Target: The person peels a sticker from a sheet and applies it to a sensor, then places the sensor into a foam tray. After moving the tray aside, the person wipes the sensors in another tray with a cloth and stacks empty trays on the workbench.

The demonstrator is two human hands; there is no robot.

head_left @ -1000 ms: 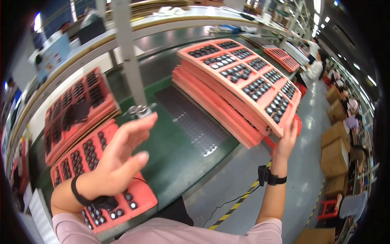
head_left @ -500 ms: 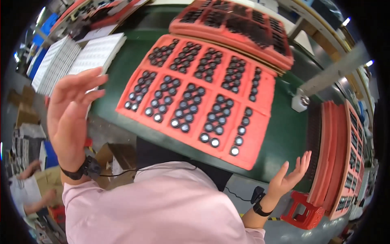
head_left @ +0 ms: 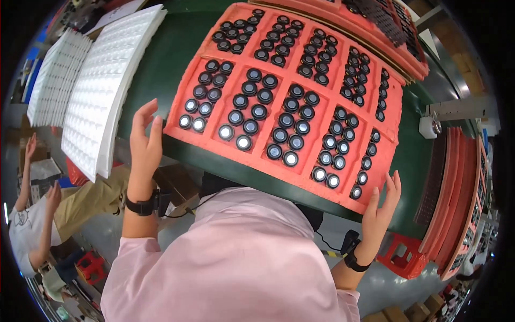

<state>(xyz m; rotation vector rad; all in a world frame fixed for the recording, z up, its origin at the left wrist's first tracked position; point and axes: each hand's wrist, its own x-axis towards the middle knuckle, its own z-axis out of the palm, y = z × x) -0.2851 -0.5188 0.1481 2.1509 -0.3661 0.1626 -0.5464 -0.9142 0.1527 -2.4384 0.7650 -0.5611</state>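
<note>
Furthest left, two white dimpled trays are seen lying side by side on the green desk, just beside the work. The left hand is held flat and open, fingers together, its edge touching the near left corner of the salmon-red tray; nothing is gripped. The tray lies at the desk's near edge, its compartments filled with small round black parts in rows (some with pale faces). The right hand is likewise spread and empty, set against the tray's near right corner.

The step is judged to be squaring or seating the tray; an even push from both corners would be called for. Behind, a second loaded red tray limits travel; at right, a stack of red trays stands apart. A seated person is seen at lower left.
</note>
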